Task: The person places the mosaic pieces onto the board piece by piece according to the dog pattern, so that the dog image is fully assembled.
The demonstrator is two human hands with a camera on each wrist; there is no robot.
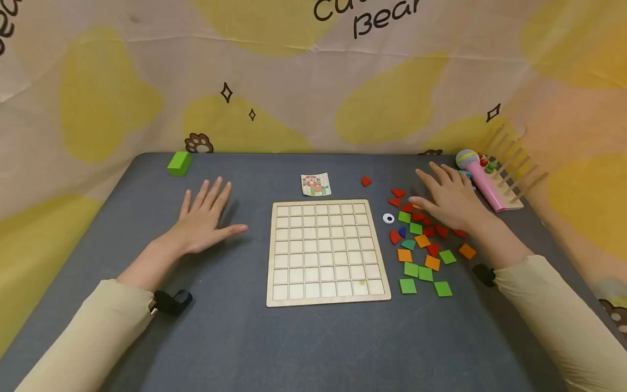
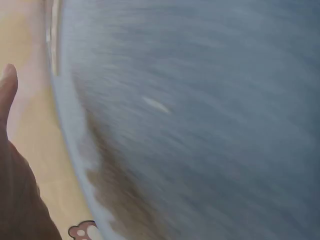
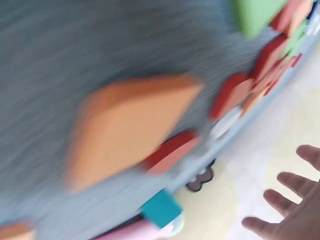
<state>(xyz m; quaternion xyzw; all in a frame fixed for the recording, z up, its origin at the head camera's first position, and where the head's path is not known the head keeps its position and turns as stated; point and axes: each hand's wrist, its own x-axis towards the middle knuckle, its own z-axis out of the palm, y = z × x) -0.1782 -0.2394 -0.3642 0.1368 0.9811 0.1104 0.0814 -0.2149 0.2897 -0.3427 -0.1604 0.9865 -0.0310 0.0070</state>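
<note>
Coloured tiles (image 1: 421,245) under & beside right hand (image 1: 448,198), fingers spread.

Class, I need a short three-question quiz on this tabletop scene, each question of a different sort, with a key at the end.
1. True or false: the wooden grid board already holds coloured tiles.
2. Which hand is over the pile of coloured tiles? A) left hand B) right hand C) both
3. Fill in: the green block lies near the table's far ____ corner.

Key: 1 false, every cell shows bare; 2 B; 3 left.
</note>
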